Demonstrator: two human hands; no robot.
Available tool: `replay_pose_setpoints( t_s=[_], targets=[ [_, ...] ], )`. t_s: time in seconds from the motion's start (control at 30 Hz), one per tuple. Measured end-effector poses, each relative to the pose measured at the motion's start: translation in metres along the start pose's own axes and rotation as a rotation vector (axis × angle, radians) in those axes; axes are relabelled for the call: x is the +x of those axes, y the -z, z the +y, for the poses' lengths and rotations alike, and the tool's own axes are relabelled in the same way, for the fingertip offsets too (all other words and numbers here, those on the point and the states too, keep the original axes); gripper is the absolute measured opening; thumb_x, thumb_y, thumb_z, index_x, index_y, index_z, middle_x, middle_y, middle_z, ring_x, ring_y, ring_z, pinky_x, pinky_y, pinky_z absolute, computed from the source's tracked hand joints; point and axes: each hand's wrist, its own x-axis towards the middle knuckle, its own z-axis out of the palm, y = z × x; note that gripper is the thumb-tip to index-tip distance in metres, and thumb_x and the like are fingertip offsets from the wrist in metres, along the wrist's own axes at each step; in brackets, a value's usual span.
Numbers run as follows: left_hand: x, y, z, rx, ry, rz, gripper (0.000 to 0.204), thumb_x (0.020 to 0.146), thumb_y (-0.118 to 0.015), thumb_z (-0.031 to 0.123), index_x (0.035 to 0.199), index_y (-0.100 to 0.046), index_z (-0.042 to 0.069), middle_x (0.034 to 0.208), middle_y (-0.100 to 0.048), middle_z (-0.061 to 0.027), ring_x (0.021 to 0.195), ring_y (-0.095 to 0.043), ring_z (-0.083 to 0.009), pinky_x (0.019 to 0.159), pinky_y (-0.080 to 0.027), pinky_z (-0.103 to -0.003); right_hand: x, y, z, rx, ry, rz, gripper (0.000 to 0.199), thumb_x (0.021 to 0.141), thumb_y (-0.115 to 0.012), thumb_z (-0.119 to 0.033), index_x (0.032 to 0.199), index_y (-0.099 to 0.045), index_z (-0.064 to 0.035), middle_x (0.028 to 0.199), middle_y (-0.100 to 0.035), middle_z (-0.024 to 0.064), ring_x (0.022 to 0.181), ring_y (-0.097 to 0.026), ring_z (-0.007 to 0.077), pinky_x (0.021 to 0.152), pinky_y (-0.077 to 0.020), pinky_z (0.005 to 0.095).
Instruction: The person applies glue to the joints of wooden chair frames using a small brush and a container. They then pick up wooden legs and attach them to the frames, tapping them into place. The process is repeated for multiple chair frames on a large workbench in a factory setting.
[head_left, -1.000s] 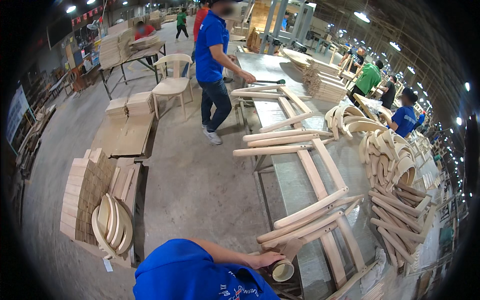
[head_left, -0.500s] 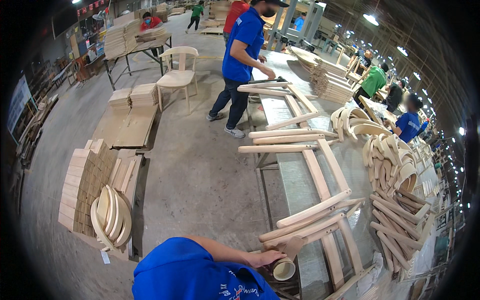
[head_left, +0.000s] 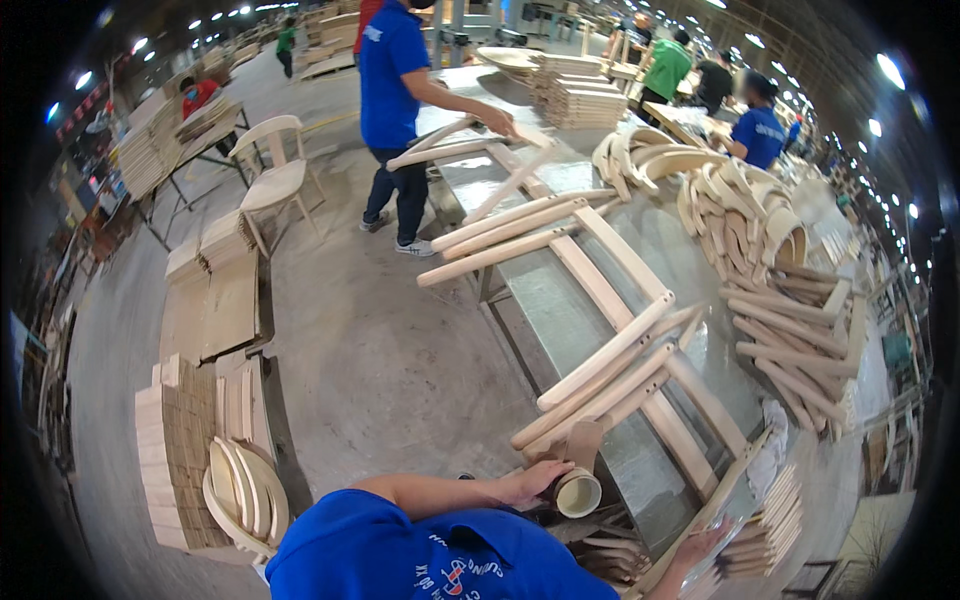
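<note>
My left hand [head_left: 541, 483] is closed around the side of a cup-like round container [head_left: 578, 494] with a pale inside, held beside the table edge. A brown strip [head_left: 583, 445] stands up behind it, against the nearest wooden chair-leg frame [head_left: 640, 405]. Low on the right, my right hand [head_left: 701, 545] reaches out with its fingers extended, by a long pale wooden bar [head_left: 720, 492] and a stack of thin wooden pieces [head_left: 765, 530]. Whether its fingertips touch them I cannot tell.
More leg frames [head_left: 590, 275] lie along the metal-topped table [head_left: 540, 325]. Curved parts [head_left: 745, 205] and loose legs [head_left: 790, 335] are heaped at right. A co-worker in blue [head_left: 390, 95] handles a far frame. A chair [head_left: 275, 180] and stacked wood [head_left: 175, 455] stand left.
The view has swung, so the table shifts left. My right hand has come into sight at the lower right. My left hand keeps the container. The co-worker's hand has moved onto the far frame.
</note>
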Motion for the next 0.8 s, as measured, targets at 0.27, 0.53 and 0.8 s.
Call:
replay_pose_setpoints(
  t_s=[0.27,0.53,0.8],
  targets=[
    [0.007,0.005,-0.008,0.015,-0.117,-0.052,0.035,0.094,-0.045,0.034,0.111,-0.056,0.006,0.101,-0.061,-0.0036,0.085,-0.058,-0.0124,0.071,-0.048,-0.028,0.004,0.0,0.0,0.112,-0.108,-0.027,0.054,0.083,-0.054,-0.008,0.132,-0.033,-0.0035,0.137,-0.035,0.0219,0.129,-0.03,0.0364,0.107,-0.0248,0.0412],
    [0.008,0.006,-0.01,0.064,-0.098,-0.024,0.036,0.095,-0.042,0.033,0.115,-0.056,0.006,0.104,-0.061,-0.0024,0.094,-0.056,-0.0115,0.079,-0.046,-0.028,0.007,0.003,-0.014,0.076,-0.133,-0.028,0.057,0.082,-0.057,-0.006,0.133,-0.033,-0.004,0.139,-0.032,0.0226,0.131,-0.028,0.0355,0.107,-0.0247,0.0403],
    [0.0,0.001,-0.003,0.022,-0.056,-0.001,0.037,0.094,-0.045,0.036,0.113,-0.056,0.006,0.101,-0.061,-0.0023,0.09,-0.057,-0.0122,0.075,-0.048,-0.029,0.007,0.0,-0.008,0.082,-0.1,-0.012,0.052,0.085,-0.054,-0.009,0.132,-0.033,-0.0018,0.137,-0.035,0.0235,0.128,-0.032,0.0361,0.105,-0.0275,0.0396]
  ],
)
